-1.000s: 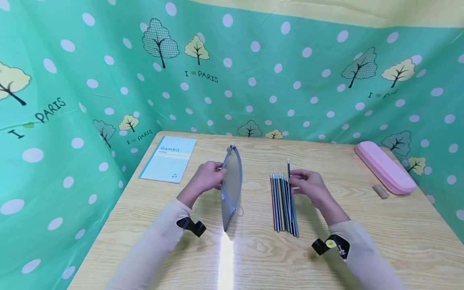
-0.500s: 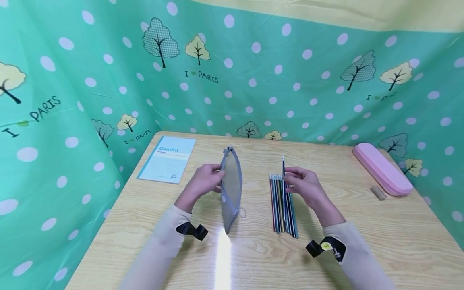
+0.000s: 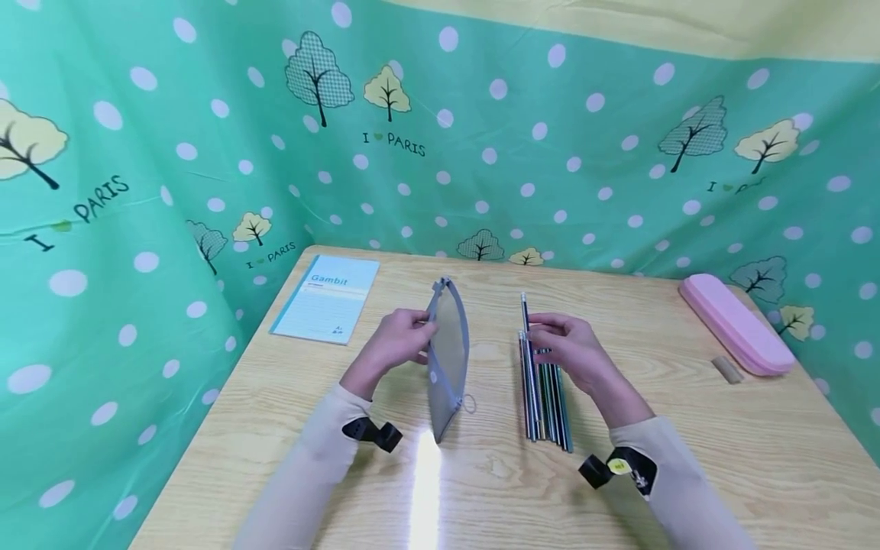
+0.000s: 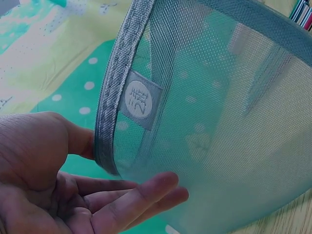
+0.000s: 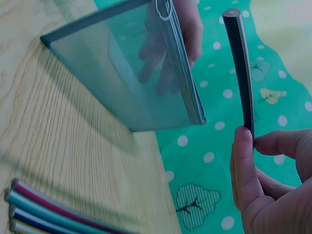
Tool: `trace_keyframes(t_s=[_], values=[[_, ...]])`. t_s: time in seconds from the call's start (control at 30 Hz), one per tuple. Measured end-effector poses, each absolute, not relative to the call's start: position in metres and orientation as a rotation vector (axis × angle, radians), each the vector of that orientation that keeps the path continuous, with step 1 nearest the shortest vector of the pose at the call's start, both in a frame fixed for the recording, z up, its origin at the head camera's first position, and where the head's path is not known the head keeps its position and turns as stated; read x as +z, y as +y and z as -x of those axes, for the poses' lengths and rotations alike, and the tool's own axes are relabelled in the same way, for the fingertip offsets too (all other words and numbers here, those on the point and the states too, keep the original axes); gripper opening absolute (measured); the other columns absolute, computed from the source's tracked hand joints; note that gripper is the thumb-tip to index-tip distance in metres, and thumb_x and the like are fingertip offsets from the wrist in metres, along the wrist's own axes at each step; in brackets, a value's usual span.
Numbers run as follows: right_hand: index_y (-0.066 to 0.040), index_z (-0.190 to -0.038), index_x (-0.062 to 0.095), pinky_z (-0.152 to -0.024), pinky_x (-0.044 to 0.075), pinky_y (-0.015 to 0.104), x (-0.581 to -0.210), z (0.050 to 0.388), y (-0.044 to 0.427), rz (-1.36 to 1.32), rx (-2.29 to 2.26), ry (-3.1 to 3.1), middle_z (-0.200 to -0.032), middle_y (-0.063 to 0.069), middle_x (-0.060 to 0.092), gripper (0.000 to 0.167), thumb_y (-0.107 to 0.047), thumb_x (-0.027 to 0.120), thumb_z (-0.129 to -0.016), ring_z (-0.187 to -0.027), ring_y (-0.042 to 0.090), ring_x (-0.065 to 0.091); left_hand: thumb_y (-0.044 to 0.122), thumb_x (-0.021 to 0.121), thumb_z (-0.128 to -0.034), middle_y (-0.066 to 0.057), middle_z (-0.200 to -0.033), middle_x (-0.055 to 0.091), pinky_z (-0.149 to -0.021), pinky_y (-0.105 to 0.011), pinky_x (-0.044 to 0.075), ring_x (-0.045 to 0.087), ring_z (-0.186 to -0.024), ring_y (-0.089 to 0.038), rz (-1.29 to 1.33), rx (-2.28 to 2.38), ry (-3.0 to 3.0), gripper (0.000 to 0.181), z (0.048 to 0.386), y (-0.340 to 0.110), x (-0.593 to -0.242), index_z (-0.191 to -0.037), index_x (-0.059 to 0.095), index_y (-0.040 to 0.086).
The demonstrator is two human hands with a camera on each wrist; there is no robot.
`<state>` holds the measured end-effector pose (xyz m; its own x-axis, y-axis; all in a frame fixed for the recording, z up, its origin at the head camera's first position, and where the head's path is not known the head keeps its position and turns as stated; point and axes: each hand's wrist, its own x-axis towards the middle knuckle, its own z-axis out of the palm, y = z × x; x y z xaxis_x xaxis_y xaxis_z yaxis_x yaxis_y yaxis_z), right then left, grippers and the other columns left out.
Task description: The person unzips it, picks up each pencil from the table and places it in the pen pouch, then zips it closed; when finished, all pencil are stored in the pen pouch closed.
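Observation:
A grey mesh zip pouch (image 3: pixel 450 344) stands on edge above the table with its mouth parted. My left hand (image 3: pixel 396 340) pinches its zipped rim between thumb and fingers. The left wrist view shows the sheer mesh (image 4: pixel 209 122) and a small label (image 4: pixel 140 100) by the rim. My right hand (image 3: pixel 572 347) pinches a dark pencil (image 5: pixel 240 73), which is held nearly upright. Beneath that hand several pencils (image 3: pixel 555 412) lie side by side on the table, partly covered by the fingers. The pouch and the held pencil are apart.
A light blue notebook (image 3: pixel 326 298) lies at the back left of the wooden table (image 3: pixel 495 504). At the right are a pink pencil case (image 3: pixel 737 325) and a small grey-brown block (image 3: pixel 727 370). A green dotted curtain (image 3: pixel 564 137) hangs behind.
My right hand has moved left across the row with the pencil, lifting it above the others. My left hand keeps its grip on the pouch, nearly still.

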<state>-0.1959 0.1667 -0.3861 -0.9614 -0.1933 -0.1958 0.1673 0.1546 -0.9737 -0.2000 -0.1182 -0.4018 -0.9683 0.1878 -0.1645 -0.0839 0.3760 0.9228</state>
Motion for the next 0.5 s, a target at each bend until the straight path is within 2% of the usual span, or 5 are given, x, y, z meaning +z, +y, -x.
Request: trace_keyframes(t_s=[0.23, 0.37, 0.5], values=[[0.015, -0.145, 0.046, -0.074, 0.063, 0.022, -0.378, 0.205, 0.139, 0.082, -1.827, 2.137, -0.107, 0.01, 0.065, 0.05, -0.001, 0.058, -0.099, -0.084, 0.008, 0.066, 0.015, 0.054, -0.105, -0.031, -0.116, 0.069, -0.069, -0.03, 0.066, 0.074, -0.087, -0.029, -0.098, 1.636, 2.378, 0.045, 0.2, -0.117, -0.402, -0.141, 0.055, -0.011], [0.016, -0.142, 0.048, -0.075, 0.064, 0.025, -0.376, 0.211, 0.123, 0.089, -1.823, 2.129, -0.105, 0.012, 0.066, 0.047, 0.002, 0.058, -0.098, -0.083, 0.01, 0.066, 0.014, 0.054, -0.1051, -0.031, -0.112, 0.069, -0.068, -0.03, 0.066, 0.075, -0.086, -0.029, -0.097, 1.643, 2.388, 0.044, 0.199, -0.116, -0.404, -0.141, 0.055, -0.011], [0.014, -0.141, 0.05, -0.078, 0.065, 0.028, -0.373, 0.215, 0.108, 0.082, -1.802, 2.132, -0.11, 0.016, 0.065, 0.046, 0.001, 0.059, -0.098, -0.085, 0.014, 0.068, 0.015, 0.054, -0.1052, -0.03, -0.111, 0.069, -0.068, -0.03, 0.066, 0.075, -0.086, -0.031, -0.1, 1.638, 2.405, 0.044, 0.198, -0.115, -0.402, -0.141, 0.056, -0.01]])
